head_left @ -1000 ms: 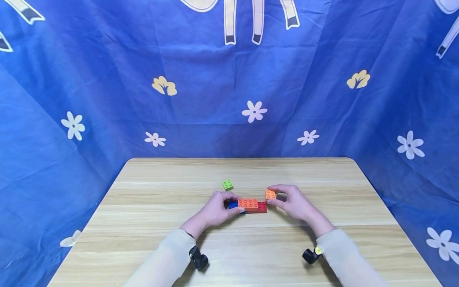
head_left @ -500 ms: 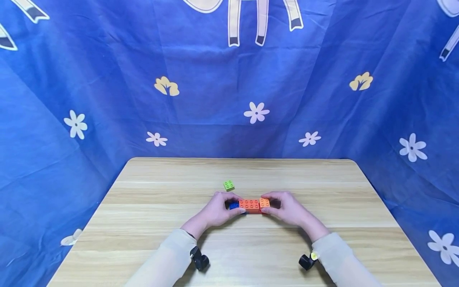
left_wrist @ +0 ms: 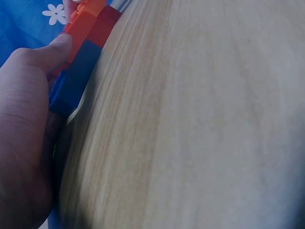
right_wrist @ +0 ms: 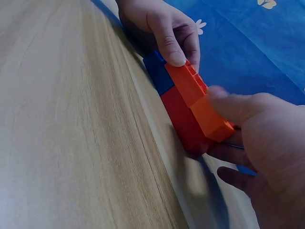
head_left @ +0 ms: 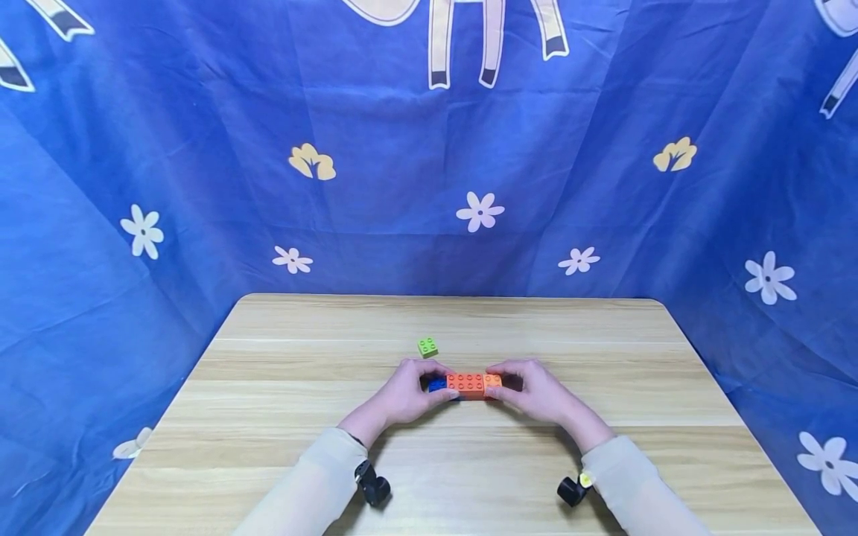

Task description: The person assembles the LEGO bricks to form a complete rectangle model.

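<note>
Small block (head_left: 492, 380): shifted left, lowered onto red block (right_wrist: 183, 121), in closed pinch of right hand (head_left: 534, 388). Long block (head_left: 465, 383): just left of that pinch, gripped by left hand (head_left: 404, 391). Step, apparently: seating; next calls for downward pressure.

This looks like a screened-off tabletop booth for filming handwork: a pale wood-grain table with rounded far corners (head_left: 302, 350), closed in on 3 sides by a bright blue fabric backdrop (head_left: 389, 186). The cloth hangs in loose folds and carries a cheerful print — white, dark-centred flowers (head_left: 489, 211), yellow leafy bushes (head_left: 312, 158) and white animal legs with dark hooves (head_left: 439, 45). The filming shows in 2 small black cameras, 1 at the left cuff (head_left: 372, 484) and 1 at the right (head_left: 572, 491). The cloth hides the wider room — home, office or lab, I cannot tell.
</note>
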Tool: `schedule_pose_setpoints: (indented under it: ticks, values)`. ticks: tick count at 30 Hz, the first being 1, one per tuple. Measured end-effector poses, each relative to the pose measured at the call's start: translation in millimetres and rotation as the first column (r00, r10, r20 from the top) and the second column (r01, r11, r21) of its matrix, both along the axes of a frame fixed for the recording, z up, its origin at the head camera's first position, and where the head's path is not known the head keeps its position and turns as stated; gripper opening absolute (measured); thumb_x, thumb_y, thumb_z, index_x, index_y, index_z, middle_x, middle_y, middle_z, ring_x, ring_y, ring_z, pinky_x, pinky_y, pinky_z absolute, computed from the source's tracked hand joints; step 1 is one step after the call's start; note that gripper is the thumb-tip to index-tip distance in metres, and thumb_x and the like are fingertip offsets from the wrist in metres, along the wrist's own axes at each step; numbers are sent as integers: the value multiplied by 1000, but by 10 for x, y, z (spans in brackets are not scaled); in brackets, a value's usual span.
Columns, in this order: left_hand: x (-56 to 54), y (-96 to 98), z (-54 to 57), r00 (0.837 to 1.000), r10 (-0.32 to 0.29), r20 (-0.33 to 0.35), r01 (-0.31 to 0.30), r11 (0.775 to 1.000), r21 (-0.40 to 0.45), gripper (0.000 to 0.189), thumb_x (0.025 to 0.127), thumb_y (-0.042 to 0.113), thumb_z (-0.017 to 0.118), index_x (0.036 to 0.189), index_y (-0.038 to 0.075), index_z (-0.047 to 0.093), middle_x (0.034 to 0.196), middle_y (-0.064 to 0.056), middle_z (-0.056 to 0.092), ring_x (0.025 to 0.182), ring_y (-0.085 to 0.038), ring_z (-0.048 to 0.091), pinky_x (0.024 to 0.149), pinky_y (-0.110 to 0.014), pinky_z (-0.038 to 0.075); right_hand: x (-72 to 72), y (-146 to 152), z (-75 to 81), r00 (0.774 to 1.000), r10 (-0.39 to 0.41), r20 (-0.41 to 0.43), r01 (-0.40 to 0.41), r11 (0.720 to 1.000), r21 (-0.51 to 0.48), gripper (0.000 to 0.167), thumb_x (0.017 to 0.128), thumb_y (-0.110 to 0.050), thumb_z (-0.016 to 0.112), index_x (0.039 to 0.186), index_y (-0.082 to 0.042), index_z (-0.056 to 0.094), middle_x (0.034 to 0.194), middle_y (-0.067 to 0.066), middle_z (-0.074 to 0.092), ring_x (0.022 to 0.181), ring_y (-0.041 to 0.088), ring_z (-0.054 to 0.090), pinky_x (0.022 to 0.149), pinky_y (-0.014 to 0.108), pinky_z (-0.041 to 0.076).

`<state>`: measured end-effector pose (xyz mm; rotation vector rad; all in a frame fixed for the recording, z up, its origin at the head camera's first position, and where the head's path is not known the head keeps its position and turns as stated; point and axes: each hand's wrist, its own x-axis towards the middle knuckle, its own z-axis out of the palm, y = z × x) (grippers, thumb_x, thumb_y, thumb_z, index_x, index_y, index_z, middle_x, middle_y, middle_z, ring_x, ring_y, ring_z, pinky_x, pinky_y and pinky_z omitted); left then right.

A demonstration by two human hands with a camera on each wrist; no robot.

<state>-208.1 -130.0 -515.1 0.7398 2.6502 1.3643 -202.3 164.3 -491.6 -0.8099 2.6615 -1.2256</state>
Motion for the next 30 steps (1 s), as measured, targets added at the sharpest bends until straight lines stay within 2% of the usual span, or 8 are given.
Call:
schedule_pose_setpoints:
  ticks: [16,22,30]
  values:
    - [18,21,-4,1000,4,0,-4,1000,-8,33,92,42,84,117,20,79,109,13,74,101,-9,66,90,-32,55,-32,40,-86,997,25,-71,-24,1000,11,43,101,-35,75,135,-9,73,131,9,73,124,30,66,109,53,49]
    - [27,26,-6,1000,1,-3,-1,1000,8,32,93,41,84,117,20,79,108,13,74,101,-9,66,89,-32,55,-40,14,-88,994,27,-103,-21,998,60,41,101,-32,74,135,-8,73,131,11,72,125,32,66,111,52,47]
    - [43,32,-7,1000,-9,-17,9,1000,14,32,93,40,84,117,19,79,108,11,75,101,-10,67,89,-33,56,-26,-18,-104,990,25,-141,-18,998,53,37,98,-24,79,130,-5,75,126,11,74,121,31,68,108,50,50]
